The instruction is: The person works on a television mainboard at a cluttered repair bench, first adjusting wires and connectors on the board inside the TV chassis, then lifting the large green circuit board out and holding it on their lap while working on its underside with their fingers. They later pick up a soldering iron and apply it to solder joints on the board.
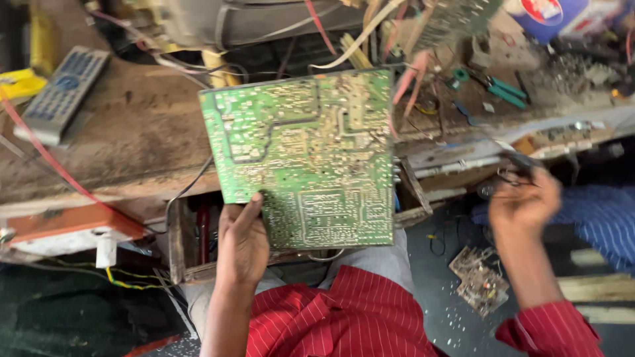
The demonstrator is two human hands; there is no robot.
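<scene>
Left hand grips green circuit board's lower edge; right hand apart.

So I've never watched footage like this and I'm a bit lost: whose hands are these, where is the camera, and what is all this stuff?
The single picture comes from a camera worn on a person's head, looking down at their own two bare hands; the red striped shirt at the bottom is theirs. The left hand holds up a large green circuit board by its lower edge, solder side facing the camera. The right hand, off to the side, grips a small dark tool; it is too blurred to say what kind. Behind is a worn wooden workbench with a grey remote control on the left, green-handled pliers on the right, and loose wires and parts. A smaller circuit board lies on the floor below.
</scene>
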